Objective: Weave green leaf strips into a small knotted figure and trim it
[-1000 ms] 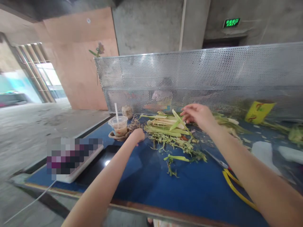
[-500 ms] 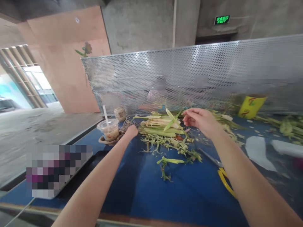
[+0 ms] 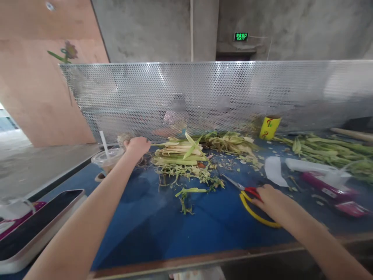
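Observation:
My left hand [image 3: 138, 146] reaches to the back left, its fingers curled beside a pale ball that looks like twine [image 3: 125, 137]. What the fingers hold, if anything, is hidden from me. On the right, my right hand [image 3: 269, 200] grips the red-and-yellow handles of a pair of scissors [image 3: 247, 191], whose blades point to the back left. Between my hands lies a pile of pale green stalks and husks [image 3: 180, 155]. A trimmed green piece with a withered end [image 3: 189, 190] rests in front of the pile.
A lidded drink cup with a straw [image 3: 106, 157] stands beyond my left forearm, and a phone [image 3: 43, 221] lies front left. Behind are a yellow roll [image 3: 269, 127] and a perforated metal screen [image 3: 204, 93]. More stalks [image 3: 326, 149] and a purple-and-white device [image 3: 329, 186] occupy the right.
My view has turned right. My left hand has moved back to the pale ball. My right hand has come from above the stalks to the scissors and taken hold of their handles.

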The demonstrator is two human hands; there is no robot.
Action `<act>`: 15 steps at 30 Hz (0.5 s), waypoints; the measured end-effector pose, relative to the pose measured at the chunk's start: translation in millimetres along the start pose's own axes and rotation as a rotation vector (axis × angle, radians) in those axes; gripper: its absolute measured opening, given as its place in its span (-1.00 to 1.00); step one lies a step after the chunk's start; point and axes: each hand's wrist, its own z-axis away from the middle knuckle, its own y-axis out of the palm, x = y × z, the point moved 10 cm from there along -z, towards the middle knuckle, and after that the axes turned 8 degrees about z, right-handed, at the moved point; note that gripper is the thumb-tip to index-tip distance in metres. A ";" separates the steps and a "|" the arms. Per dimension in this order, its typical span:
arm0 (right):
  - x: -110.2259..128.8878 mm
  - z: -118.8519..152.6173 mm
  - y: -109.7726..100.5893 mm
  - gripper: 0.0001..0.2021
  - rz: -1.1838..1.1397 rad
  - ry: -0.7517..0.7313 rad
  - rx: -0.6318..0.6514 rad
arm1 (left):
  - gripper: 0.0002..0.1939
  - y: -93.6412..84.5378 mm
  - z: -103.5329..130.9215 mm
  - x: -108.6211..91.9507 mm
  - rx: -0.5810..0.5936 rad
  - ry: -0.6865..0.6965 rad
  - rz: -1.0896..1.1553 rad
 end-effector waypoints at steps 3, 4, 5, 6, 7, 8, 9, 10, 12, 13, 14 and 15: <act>5.3 2.0 5.2 -0.83 0.035 0.027 -0.060 | -0.73 -8.6 11.0 -9.6 -0.013 -0.050 0.006; 7.2 2.8 5.0 -0.84 0.044 0.035 -0.076 | -0.72 -11.3 15.4 -13.2 -0.011 -0.047 0.023; 8.6 3.7 4.6 -0.85 0.051 0.045 -0.089 | -0.70 -13.5 20.1 -15.8 -0.004 -0.045 0.046; 9.5 4.5 4.2 -0.84 0.057 0.055 -0.098 | -0.70 -15.2 25.2 -16.7 0.010 -0.047 0.069; 10.1 5.1 4.1 -0.82 0.061 0.065 -0.104 | -0.69 -16.2 30.8 -16.0 0.030 -0.053 0.091; 10.6 5.4 4.3 -0.81 0.064 0.073 -0.106 | -0.70 -16.6 36.8 -14.1 0.055 -0.063 0.112; 11.2 5.4 4.9 -0.80 0.067 0.079 -0.105 | -0.71 -16.7 43.1 -11.5 0.082 -0.072 0.133; 12.0 5.0 5.7 -0.78 0.070 0.084 -0.102 | -0.72 -16.5 49.7 -8.7 0.112 -0.080 0.156; 14.3 3.8 7.4 -0.76 0.075 0.094 -0.092 | -0.73 -15.1 62.7 -4.1 0.179 -0.083 0.216; 15.6 3.1 7.3 -0.74 0.080 0.101 -0.092 | -0.74 -13.9 68.7 -2.5 0.214 -0.079 0.252; 16.5 2.6 6.1 -0.72 0.085 0.113 -0.100 | -0.74 -12.3 74.1 -1.1 0.248 -0.075 0.288; 16.8 2.3 3.7 -0.71 0.092 0.127 -0.113 | -0.73 -10.5 78.9 0.6 0.278 -0.074 0.321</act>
